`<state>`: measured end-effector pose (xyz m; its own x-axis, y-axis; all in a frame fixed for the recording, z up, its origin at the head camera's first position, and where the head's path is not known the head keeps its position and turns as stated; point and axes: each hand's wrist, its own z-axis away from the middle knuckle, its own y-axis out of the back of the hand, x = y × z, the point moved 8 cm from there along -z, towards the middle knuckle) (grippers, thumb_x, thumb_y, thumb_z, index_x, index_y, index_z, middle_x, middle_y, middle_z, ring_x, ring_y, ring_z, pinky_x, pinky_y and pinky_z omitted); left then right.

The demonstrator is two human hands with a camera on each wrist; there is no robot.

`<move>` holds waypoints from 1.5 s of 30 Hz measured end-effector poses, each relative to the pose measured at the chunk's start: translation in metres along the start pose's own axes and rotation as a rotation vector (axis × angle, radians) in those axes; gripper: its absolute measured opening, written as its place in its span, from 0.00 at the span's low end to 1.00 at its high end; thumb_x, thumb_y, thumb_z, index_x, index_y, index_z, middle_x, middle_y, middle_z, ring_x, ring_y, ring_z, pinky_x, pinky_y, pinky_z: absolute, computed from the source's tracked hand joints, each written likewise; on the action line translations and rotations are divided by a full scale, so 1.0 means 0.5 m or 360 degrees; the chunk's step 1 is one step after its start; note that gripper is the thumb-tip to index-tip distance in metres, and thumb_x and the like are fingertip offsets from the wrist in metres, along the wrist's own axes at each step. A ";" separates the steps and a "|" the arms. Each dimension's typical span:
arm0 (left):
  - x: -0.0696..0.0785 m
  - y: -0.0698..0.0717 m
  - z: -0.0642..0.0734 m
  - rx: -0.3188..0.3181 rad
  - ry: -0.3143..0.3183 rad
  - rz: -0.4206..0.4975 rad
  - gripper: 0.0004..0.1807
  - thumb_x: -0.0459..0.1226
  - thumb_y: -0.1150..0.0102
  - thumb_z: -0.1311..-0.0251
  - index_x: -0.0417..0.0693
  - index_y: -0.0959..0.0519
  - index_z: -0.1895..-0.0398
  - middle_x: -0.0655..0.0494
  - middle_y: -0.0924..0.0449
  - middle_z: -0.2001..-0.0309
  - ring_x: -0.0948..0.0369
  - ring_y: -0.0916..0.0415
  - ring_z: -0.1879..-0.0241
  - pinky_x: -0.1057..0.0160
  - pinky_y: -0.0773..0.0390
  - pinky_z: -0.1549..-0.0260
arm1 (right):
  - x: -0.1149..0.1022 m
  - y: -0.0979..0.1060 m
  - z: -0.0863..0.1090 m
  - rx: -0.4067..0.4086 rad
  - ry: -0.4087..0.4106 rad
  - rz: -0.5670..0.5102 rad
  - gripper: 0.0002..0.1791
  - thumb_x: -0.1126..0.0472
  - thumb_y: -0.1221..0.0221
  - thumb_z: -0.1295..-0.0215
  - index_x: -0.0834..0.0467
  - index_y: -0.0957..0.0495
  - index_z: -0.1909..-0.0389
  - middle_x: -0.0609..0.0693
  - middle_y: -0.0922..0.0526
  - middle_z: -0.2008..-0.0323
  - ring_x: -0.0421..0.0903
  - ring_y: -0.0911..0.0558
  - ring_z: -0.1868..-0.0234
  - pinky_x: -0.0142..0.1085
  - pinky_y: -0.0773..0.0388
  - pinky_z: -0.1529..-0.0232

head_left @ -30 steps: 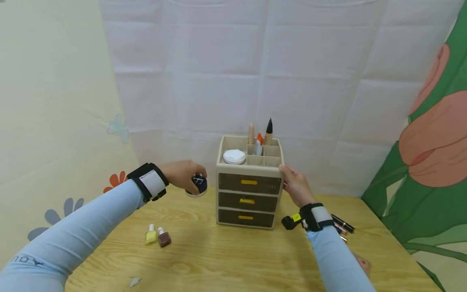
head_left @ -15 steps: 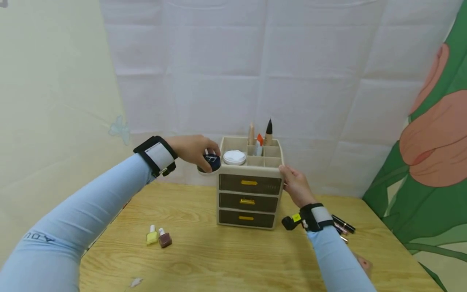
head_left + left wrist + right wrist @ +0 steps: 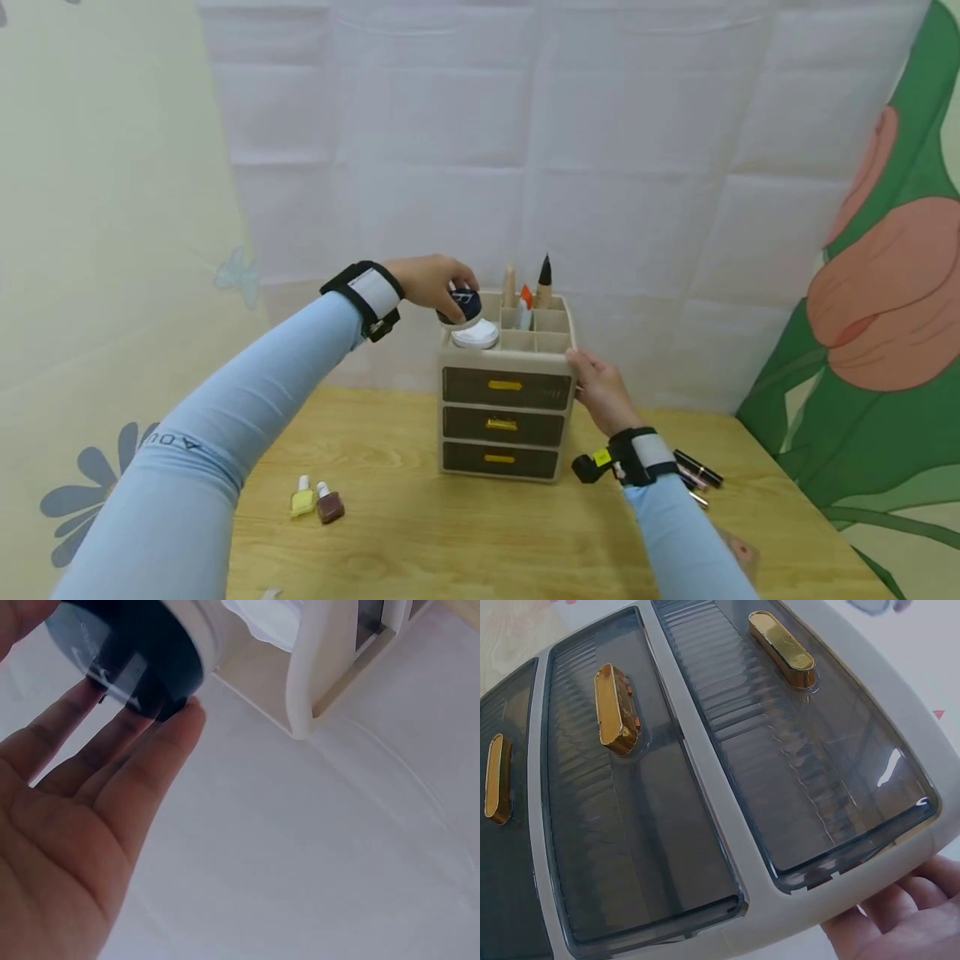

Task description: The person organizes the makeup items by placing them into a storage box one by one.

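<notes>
My left hand point(image 3: 438, 283) grips a round jar with a dark blue lid point(image 3: 465, 305) and a pale base, fingers and thumb around its sides. The jar hovers just over a white round case point(image 3: 476, 335) lying in the left compartment of a cream drawer organizer point(image 3: 507, 360). In the left wrist view, the dark lid point(image 3: 135, 652) shows between thumb and fingers. My right hand point(image 3: 604, 392) holds the organizer's upper right side; the right wrist view shows curled fingers point(image 3: 919, 900) against its edge. Three dark drawers with gold handles point(image 3: 616, 709) are closed.
Several upright makeup items, one a black-tipped pen point(image 3: 544, 282), stand in the organizer's small compartments. Yellow point(image 3: 302, 502) and dark red nail polish bottles point(image 3: 329, 507) sit at the table's left. Dark tubes point(image 3: 697, 468) lie by the right wrist. A white cloth point(image 3: 420, 192) hangs behind.
My left hand has carried the jar up and to the right, from beside the organizer to above its left compartment. My right hand has stayed on the organizer's side.
</notes>
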<state>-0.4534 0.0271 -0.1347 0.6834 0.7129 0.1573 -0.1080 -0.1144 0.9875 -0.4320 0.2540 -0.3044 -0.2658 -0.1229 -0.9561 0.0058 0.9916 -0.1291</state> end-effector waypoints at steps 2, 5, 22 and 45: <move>-0.008 0.000 -0.017 0.0031 0.0021 0.0022 0.32 0.41 0.31 0.43 0.44 0.28 0.35 0.44 0.27 0.40 0.53 0.28 0.44 0.58 0.26 0.49 | 0.000 0.000 0.000 0.0003 -0.0005 -0.0005 0.14 0.50 0.47 0.27 0.59 0.24 0.59 0.44 0.21 0.67 0.39 0.22 0.61 0.33 0.23 0.59; -0.016 -0.001 -0.040 0.0072 0.0035 0.0035 0.32 0.41 0.32 0.43 0.43 0.29 0.35 0.43 0.27 0.39 0.52 0.29 0.43 0.57 0.26 0.48 | 0.000 -0.002 0.001 0.0008 -0.0018 0.0012 0.20 0.50 0.48 0.27 0.64 0.26 0.50 0.44 0.20 0.65 0.39 0.22 0.60 0.32 0.23 0.58; -0.037 -0.064 -0.112 0.0051 0.0165 -0.0238 0.31 0.43 0.35 0.40 0.44 0.28 0.34 0.46 0.27 0.38 0.53 0.31 0.40 0.58 0.31 0.42 | -0.002 -0.003 0.009 0.0048 -0.0060 0.0033 0.25 0.50 0.49 0.26 0.68 0.30 0.43 0.44 0.21 0.63 0.39 0.22 0.59 0.33 0.23 0.57; -0.048 -0.090 -0.110 0.0024 0.0214 -0.0106 0.30 0.42 0.37 0.38 0.44 0.29 0.33 0.47 0.27 0.38 0.53 0.31 0.41 0.58 0.31 0.42 | 0.001 -0.006 0.004 0.0042 -0.0073 0.0062 0.31 0.48 0.50 0.26 0.69 0.35 0.35 0.45 0.21 0.57 0.38 0.23 0.55 0.32 0.24 0.54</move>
<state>-0.5046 0.0533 -0.1828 0.5856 0.8055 0.0913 -0.0540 -0.0736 0.9958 -0.4301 0.2508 -0.3053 -0.2205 -0.0866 -0.9715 0.0410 0.9943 -0.0980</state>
